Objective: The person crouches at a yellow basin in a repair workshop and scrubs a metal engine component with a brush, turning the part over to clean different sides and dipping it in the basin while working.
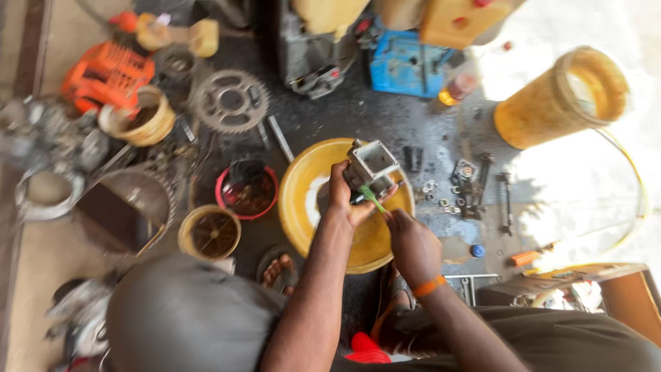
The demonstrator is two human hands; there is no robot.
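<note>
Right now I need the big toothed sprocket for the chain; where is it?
In the head view, the sprocket lies on the dark floor at upper left, between the orange engine housing and the yellow basin.

At the top of the floor stand a yellow plastic jerrycan [463,19], a small clear bottle of amber liquid with a reddish band [458,86] below it, and at right a yellow cylindrical container [551,103] lying on its side.

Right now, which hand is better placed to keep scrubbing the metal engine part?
Probably the right hand: it holds the green brush with its tip on the metal engine part, which the left hand grips over the yellow basin.
</note>
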